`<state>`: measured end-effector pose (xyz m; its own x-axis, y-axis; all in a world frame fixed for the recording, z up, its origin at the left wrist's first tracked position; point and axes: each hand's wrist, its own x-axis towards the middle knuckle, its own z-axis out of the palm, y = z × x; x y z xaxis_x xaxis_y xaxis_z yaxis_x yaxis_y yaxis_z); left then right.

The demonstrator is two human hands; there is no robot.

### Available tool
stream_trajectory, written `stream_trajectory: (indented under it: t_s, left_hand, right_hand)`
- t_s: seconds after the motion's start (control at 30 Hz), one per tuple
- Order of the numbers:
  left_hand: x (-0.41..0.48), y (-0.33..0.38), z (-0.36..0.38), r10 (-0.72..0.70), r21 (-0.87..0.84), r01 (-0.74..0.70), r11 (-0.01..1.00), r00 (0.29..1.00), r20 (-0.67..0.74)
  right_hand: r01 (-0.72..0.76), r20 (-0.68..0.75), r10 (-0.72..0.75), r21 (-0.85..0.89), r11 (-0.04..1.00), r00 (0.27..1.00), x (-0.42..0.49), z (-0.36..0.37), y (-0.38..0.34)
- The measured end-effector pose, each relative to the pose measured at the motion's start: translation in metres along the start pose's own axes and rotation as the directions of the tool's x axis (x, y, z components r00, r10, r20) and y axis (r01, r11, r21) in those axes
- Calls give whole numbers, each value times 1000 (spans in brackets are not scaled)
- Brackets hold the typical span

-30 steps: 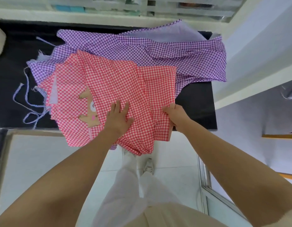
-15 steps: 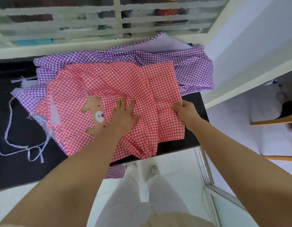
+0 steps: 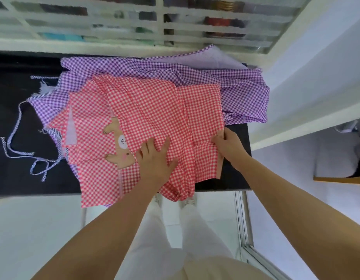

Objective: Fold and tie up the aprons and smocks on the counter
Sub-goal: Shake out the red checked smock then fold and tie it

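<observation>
Far left of the grip, on counter [image 3: 11, 93], loose striped ties [image 3: 14, 125], untied. Pressing red smock [image 3: 146, 110] flat with spread left hand [image 3: 154, 159]; pinching its right edge with right hand [image 3: 228, 143]. Behind, purple apron [image 3: 241, 98] unfolded. Looks early: 0 of 2 tied.

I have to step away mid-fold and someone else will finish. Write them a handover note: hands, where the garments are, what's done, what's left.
Left hand: flat, pressing the red checked smock on the black counter.
Right hand: pinching the smock's right edge.
The smock lies on the purple checked apron; its near hem hangs over the counter edge. Blue-striped ties trail loose at the left.
Done: smock looks partly folded, nothing tied.
Left: finish folding, tie it, then fold and tie the purple one.
</observation>
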<state>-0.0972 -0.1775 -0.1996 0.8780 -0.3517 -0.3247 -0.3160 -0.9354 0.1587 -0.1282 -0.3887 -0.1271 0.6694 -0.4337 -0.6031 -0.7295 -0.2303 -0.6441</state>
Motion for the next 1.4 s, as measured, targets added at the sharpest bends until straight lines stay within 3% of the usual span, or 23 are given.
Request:
stream_trajectory:
  t_s: [0.07,0.23,0.27,0.33,0.37,0.43,0.5,0.57,0.6,0.67,0.77,0.9,1.03,1.2,1.27,1.33,1.4]
  left_hand:
    - [-2,1,-5,-37,-16,39,999,997,64]
    - [5,-3,-28,-78,-445,137,885,986,147]
    - [2,-9,-33,-118,-590,194,784,979,166]
    - [-8,-15,-47,-204,-838,316,445,947,249]
    - [-14,-20,-56,-223,-905,336,261,933,282]
    - [-21,-15,-75,-292,-939,343,29,901,320]
    - [-30,-20,-84,-369,-936,349,-33,867,336]
    - [-49,-41,-89,-307,-923,358,-145,870,386]
    - [-53,-52,-90,-269,-912,361,-195,874,403]
    - [-52,-77,-92,-326,-890,380,-251,833,448]
    - [-51,-125,-70,-280,-886,320,-336,864,419]
    - [-54,-153,-58,-340,-865,319,-387,822,456]
    - [-62,-173,-58,-310,-854,330,-403,828,467]
    - [-67,-199,-47,-415,-918,386,-92,823,388]
    - [-67,-208,-40,-445,-903,424,68,823,353]
    - [-66,-214,-34,-495,-871,463,166,803,332]
    - [-64,-218,-32,-542,-818,501,284,787,294]
  right_hand:
    - [76,31,-76,7,997,997,-11,2,-12]
    - [291,198,-294,48,956,935,-47,20,-52]
    - [341,233,-340,38,939,911,-54,29,-61]
    - [420,296,-408,22,907,864,-64,48,-74]
    - [451,331,-426,4,893,842,-68,60,-80]
    - [497,414,-439,-39,867,798,-74,87,-93]
    - [534,488,-445,-52,844,751,-78,116,-105]
    - [563,527,-441,-89,821,726,-78,143,-116]
    - [577,537,-432,-129,807,725,-77,156,-121]
    - [595,547,-407,-221,773,732,-76,181,-128]
    - [610,567,-372,-314,727,735,-74,219,-135]
    - [615,593,-307,-429,662,744,-69,250,-136]
    - [566,621,-226,-427,705,750,-58,277,-131]
    - [461,641,-154,-346,817,752,-42,277,-125]
    - [462,580,-246,-260,848,777,-39,268,-124]
    - [550,425,-424,-235,801,800,-32,258,-124]
    - [569,284,-503,-249,784,816,-23,249,-125]
